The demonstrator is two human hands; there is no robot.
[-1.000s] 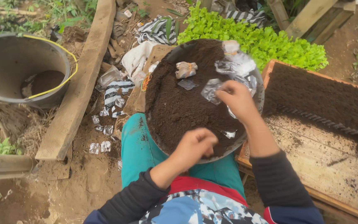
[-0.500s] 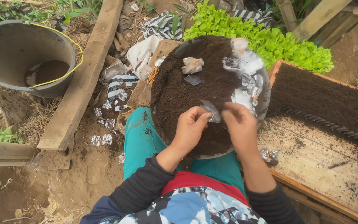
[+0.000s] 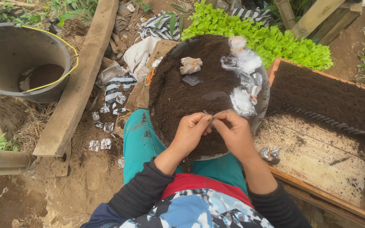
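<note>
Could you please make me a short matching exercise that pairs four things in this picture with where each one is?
Things:
1. bucket
2. lettuce
3. round pan of soil
4. wooden box

Places:
A. on the person's lap, under both hands
B. far left, beyond the plank
C. at the top, behind the pan
D. on the right, partly filled with dark soil

Pairs: 1-B, 2-C, 3-A, 4-D

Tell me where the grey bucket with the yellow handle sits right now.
In the head view, the grey bucket sits at the upper left, on the ground beyond the wooden plank, well left of the soil-filled basin on the person's lap.
</note>
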